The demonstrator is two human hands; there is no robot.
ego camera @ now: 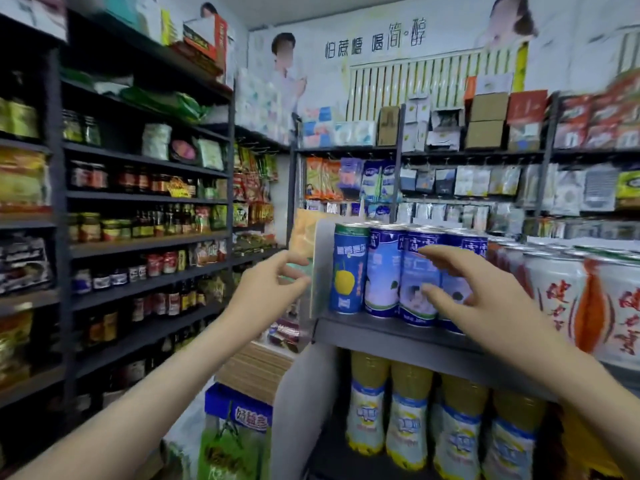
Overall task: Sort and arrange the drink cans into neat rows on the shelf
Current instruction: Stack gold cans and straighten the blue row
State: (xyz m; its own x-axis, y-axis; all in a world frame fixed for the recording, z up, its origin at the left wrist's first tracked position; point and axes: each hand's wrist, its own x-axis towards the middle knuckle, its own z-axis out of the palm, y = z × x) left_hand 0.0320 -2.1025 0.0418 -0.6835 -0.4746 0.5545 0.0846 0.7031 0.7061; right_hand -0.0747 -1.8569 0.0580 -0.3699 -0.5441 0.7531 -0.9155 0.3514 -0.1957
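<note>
Hands, two, bare, raised before a grey metal shelf (381,336). Right hand (485,292): grip spread wide, nothing held, fingers set just before the pale blue-and-white drink cans (384,271), judged ready for one to be taken or straightened. Left hand (273,278): grip part-curled at the grey end panel (320,268); whether anything is held cannot be told. Cans are stood upright along the shelf's front edge, touching. A dark blue can with a yellow fruit (349,268) is placed leftmost, white-and-red cans (554,296) rightward, with rows running back.
</note>
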